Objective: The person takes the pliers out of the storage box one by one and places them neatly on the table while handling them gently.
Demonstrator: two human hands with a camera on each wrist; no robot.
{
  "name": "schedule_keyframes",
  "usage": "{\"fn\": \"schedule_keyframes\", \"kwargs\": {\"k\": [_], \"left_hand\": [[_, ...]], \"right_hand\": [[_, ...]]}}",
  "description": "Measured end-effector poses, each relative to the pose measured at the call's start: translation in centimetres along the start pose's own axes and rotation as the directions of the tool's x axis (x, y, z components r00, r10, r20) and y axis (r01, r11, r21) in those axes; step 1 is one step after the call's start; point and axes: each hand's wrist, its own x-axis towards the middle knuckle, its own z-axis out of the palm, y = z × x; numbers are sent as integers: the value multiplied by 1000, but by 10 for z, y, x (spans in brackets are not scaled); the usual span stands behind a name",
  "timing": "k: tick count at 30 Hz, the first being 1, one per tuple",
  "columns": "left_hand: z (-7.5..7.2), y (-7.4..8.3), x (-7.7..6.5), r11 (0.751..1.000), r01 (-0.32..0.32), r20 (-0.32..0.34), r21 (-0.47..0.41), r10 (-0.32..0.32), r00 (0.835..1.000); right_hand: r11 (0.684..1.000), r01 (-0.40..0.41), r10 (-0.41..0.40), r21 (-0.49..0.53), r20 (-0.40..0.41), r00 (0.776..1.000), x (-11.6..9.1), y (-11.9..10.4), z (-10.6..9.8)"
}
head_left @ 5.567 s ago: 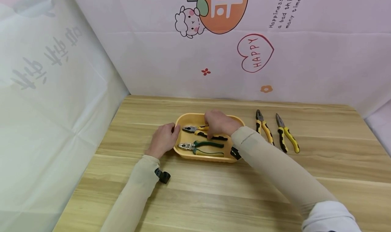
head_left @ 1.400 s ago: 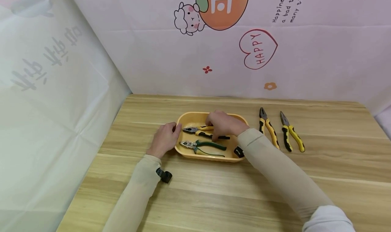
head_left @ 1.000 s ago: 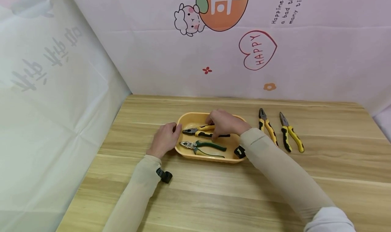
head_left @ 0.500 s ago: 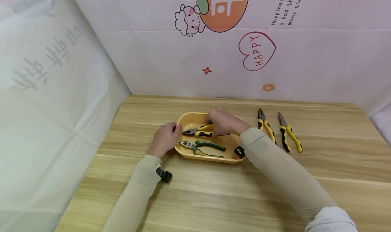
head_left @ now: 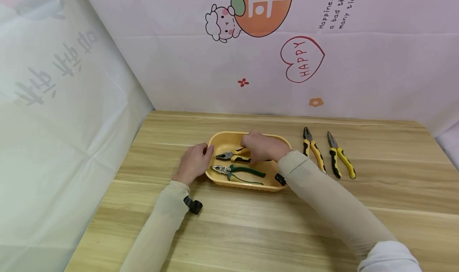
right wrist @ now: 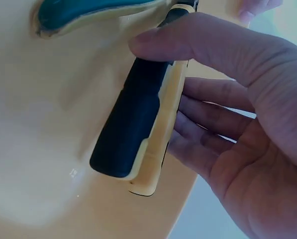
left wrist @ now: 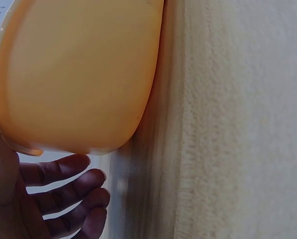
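A shallow orange-yellow plastic tray (head_left: 247, 187) sits on the wooden table. My left hand (head_left: 193, 162) grips its left end, thumb over the rim and fingers outside; the left wrist view shows them by the tray wall (left wrist: 78, 74). Inside the tray, my right hand (head_left: 263, 145) holds yellow-and-black combination pliers (head_left: 225, 156), whose head points left. The right wrist view has the thumb across one dark-gripped handle (right wrist: 126, 119) and the fingers behind the other; both handles lie near each other. Green-handled pliers (head_left: 247, 169) lie in the tray's near half.
On the table right of the tray lie yellow-and-black combination pliers (head_left: 315, 150), their lower end partly behind the right sleeve, and yellow-and-black long-nose pliers (head_left: 334, 150). A printed cloth wall (head_left: 201, 77) stands along the table's far edge, with another at left.
Over the last half second my right hand shifts slightly left and the held pliers turn a little. Since the oldest frame, the green pliers have tipped slightly. My left hand keeps its place.
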Motion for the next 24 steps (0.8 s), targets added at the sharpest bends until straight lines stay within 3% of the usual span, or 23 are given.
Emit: {"fn": "schedule_keyframes", "kwargs": {"k": [10,24], "left_hand": [[0,0,-2,1000,14,5,1,-14,1000],[-1,2,0,1000,0,-6,17,0,1000]], "right_hand": [[999,41,-41,-9,-19,999,0,2,2],[993,79,-73,89,-66,995,-7,12,-8]]}}
